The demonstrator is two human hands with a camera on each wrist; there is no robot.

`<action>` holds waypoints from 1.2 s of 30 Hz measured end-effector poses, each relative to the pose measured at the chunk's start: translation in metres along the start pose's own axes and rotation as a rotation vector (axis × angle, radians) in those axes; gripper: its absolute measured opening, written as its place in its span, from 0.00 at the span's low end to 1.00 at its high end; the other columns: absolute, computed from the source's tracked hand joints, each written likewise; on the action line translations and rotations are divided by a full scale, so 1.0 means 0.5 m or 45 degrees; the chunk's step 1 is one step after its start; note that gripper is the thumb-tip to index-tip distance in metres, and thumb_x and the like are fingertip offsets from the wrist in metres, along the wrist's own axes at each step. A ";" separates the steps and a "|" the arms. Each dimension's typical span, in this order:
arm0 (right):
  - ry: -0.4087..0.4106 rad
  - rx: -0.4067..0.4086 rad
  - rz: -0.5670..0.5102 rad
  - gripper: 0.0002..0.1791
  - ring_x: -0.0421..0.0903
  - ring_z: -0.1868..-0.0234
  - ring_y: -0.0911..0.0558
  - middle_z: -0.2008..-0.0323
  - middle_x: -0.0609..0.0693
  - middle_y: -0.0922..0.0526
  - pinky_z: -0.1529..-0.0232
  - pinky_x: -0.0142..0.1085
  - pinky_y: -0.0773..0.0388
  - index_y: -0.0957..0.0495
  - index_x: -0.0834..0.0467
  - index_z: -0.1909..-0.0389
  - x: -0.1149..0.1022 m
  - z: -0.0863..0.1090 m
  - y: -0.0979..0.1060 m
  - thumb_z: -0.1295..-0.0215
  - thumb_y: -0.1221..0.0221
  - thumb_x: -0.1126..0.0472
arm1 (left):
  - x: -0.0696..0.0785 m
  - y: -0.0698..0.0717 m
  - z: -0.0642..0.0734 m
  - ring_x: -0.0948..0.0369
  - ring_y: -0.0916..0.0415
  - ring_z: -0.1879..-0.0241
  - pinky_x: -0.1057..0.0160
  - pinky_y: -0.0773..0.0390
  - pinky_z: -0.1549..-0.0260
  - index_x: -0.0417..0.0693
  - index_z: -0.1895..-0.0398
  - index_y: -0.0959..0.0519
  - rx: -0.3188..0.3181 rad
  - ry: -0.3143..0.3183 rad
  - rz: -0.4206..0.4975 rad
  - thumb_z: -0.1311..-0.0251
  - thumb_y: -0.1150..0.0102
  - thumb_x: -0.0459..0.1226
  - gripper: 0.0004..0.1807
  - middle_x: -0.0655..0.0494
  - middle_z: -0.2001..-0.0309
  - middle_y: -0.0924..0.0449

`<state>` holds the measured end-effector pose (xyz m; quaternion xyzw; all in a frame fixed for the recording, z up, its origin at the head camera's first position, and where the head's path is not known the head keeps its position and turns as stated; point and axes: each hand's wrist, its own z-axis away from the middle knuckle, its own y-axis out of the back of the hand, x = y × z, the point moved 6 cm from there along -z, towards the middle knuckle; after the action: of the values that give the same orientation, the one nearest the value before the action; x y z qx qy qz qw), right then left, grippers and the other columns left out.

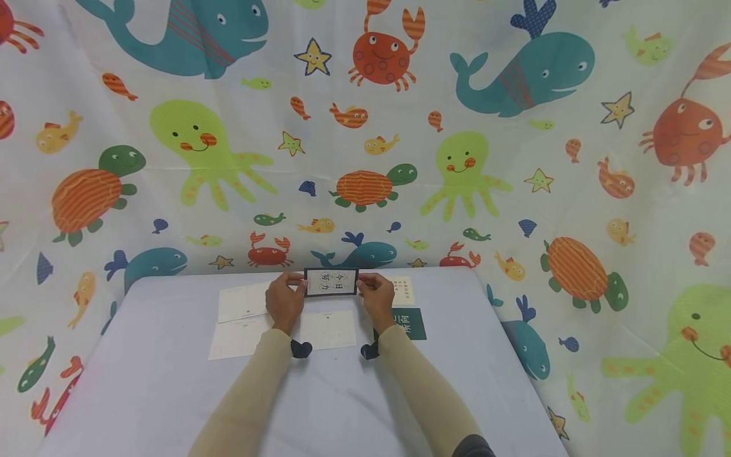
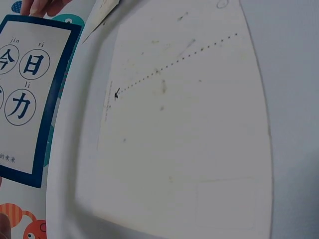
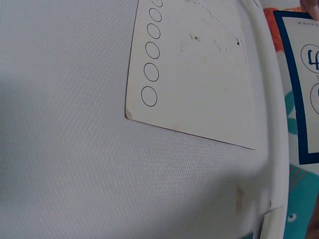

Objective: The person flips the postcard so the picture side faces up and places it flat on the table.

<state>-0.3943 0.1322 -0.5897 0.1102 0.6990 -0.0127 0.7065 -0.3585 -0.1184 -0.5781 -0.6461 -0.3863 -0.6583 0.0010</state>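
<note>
Both hands hold up a postcard [image 1: 331,282] with a dark blue border and circled Chinese characters, its writing sideways in the head view. At its left end, my left hand [image 1: 284,304] pinches the edge between thumb and fingers. The right hand [image 1: 378,299] pinches the opposite end the same way. Parts of this postcard [image 2: 42,114] show at the left side of the left wrist view, with fingertips on its border. Below and between the hands lies a white postcard [image 1: 328,330], blank but for a dotted line, small marks and a row of circles [image 3: 152,51].
Two white cards [image 1: 242,303] [image 1: 235,339] lie overlapping to the left of the left hand. Beside the right hand are a cream card with writing [image 1: 404,291] and a dark green card [image 1: 415,324], partly covered. A patterned curtain [image 1: 365,146] hangs behind the white table [image 1: 143,368].
</note>
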 end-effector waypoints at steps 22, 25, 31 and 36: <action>-0.032 0.022 0.022 0.16 0.45 0.53 0.12 0.51 0.48 0.10 0.52 0.36 0.13 0.12 0.48 0.46 -0.002 0.005 -0.005 0.30 0.33 0.68 | 0.001 -0.006 0.000 0.49 0.23 0.55 0.49 0.27 0.50 0.49 0.45 0.14 0.024 0.018 0.008 0.31 0.31 0.39 0.14 0.47 0.55 0.11; -0.041 0.004 0.021 0.20 0.45 0.55 0.13 0.52 0.48 0.11 0.54 0.35 0.13 0.12 0.45 0.44 0.001 0.001 -0.007 0.31 0.32 0.69 | 0.003 -0.007 0.001 0.48 0.23 0.53 0.47 0.26 0.48 0.49 0.43 0.14 0.009 0.023 0.010 0.31 0.31 0.40 0.15 0.46 0.54 0.11; -0.051 -0.060 0.053 0.25 0.46 0.57 0.15 0.49 0.51 0.13 0.55 0.33 0.14 0.14 0.45 0.39 0.004 0.000 -0.011 0.34 0.31 0.70 | 0.004 -0.013 0.002 0.49 0.22 0.50 0.47 0.25 0.46 0.50 0.39 0.14 -0.050 0.015 -0.014 0.30 0.32 0.40 0.18 0.47 0.51 0.10; -0.092 -0.119 0.113 0.31 0.46 0.52 0.17 0.44 0.51 0.16 0.53 0.33 0.15 0.18 0.42 0.33 0.007 0.003 -0.015 0.34 0.30 0.69 | 0.006 -0.016 0.003 0.49 0.24 0.50 0.49 0.26 0.49 0.50 0.36 0.16 -0.095 0.012 -0.035 0.31 0.31 0.41 0.21 0.48 0.47 0.12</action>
<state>-0.3940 0.1249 -0.5944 0.1072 0.6672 0.0473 0.7356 -0.3616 -0.1104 -0.5801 -0.6372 -0.3702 -0.6752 -0.0304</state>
